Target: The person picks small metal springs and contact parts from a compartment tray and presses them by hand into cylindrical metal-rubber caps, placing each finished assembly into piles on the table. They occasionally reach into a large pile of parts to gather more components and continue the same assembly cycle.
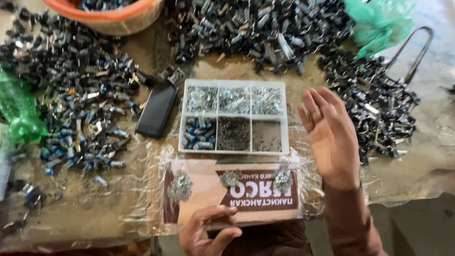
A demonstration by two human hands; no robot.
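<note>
head view | step: sorting small metal parts, judged | left hand (208, 232) at near edge, fingers curled, pinching nothing I can see | right hand (332, 135) raised flat and spread, holding nothing, just right of white six-compartment plastic tray (234, 117) | three small grey metal-part heaps (231, 178) on plastic-wrapped cardboard sheet (199, 189) | next: fine pinch | room: black component piles (379, 104) crowd the right; flat black case (157, 110) left.

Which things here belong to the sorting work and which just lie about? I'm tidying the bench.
In use: white six-compartment plastic tray; three small heaps of silvery metal bits on the wrapped board; piles of small black and blue parts; left hand, right hand.

Lying about: flat black case; green plastic bag; green plastic bottle.
</note>
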